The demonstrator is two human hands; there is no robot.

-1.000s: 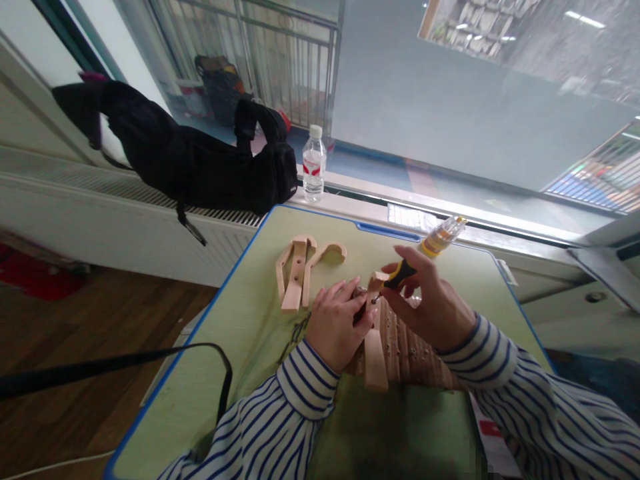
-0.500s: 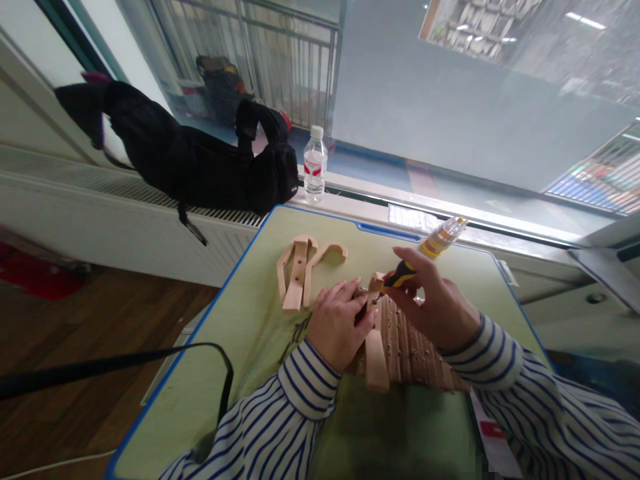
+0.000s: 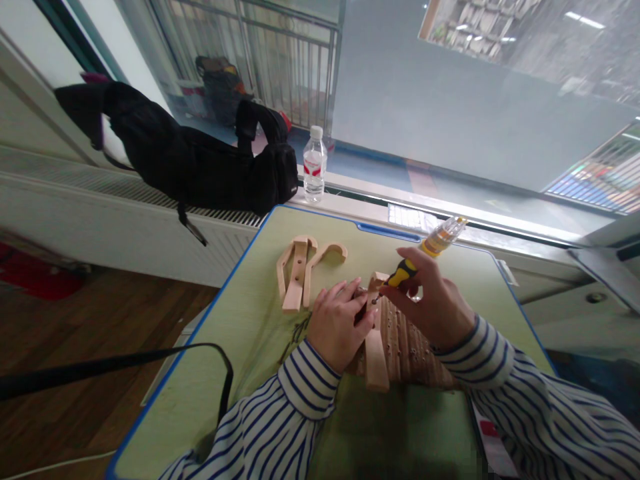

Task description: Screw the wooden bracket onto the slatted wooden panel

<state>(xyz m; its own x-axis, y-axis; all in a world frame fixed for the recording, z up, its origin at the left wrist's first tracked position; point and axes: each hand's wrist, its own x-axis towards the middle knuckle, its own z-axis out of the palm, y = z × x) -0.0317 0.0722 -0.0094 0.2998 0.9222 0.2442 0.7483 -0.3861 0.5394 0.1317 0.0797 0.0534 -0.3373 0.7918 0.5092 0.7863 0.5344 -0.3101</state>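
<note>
Head: liquid (image 3: pixel 313 191) in clear plastic bottle (image 3: pixel 315 165); blue-edged table (image 3: pixel 253 320); left hand (image 3: pixel 334 327) on wooden hook (image 3: pixel 376 363), grip unclear; right hand (image 3: pixel 439 301) pinching yellow-black screwdriver (image 3: pixel 431 247).

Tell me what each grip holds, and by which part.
Right grip: the screwdriver, by its yellow-and-black handle. Left grip: lies against the wooden hook; whether it clasps it cannot be told.

Passage: tabletop (image 3: pixel 367 248) between loose wooden hooks (image 3: pixel 299 275) and screwdriver (image 3: pixel 443 237) | Obstacles: bottle (image 3: pixel 315 167) past far edge, black strap (image 3: pixel 100 364) left
</note>
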